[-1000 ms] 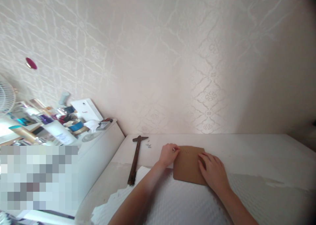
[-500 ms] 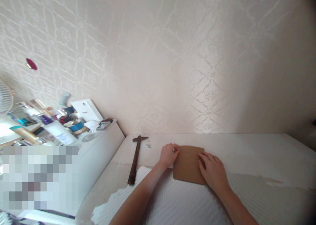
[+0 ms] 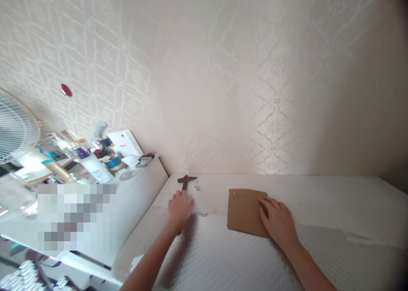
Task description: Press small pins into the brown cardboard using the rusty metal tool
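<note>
A wooden-handled hammer (image 3: 185, 181) lies on the white surface with its head toward the wall. My left hand (image 3: 180, 208) is closed around its handle, just below the head. A square of brown cardboard (image 3: 244, 214) lies to the right. Along its top edge runs a row of tiny dark marks, and a small shiny piece, perhaps a nail, shows at the upper left corner. My right hand (image 3: 279, 218) rests over the cardboard's right edge, fingers stretched out. Several small grey nail-like pieces (image 3: 197, 186) lie loose beside the hammer's head.
White quilted sheeting (image 3: 229, 261) covers the near part of the surface (image 3: 325, 193). At left stands a white cabinet (image 3: 140, 197) crowded with bottles (image 3: 97, 169), a white box (image 3: 126, 143) and a fan (image 3: 19, 125). Patterned wallpaper (image 3: 216, 91) rises behind.
My left hand has left the cardboard's upper left corner and moved left onto the hammer's handle. My right hand stays on the cardboard. The view has turned slightly left.
</note>
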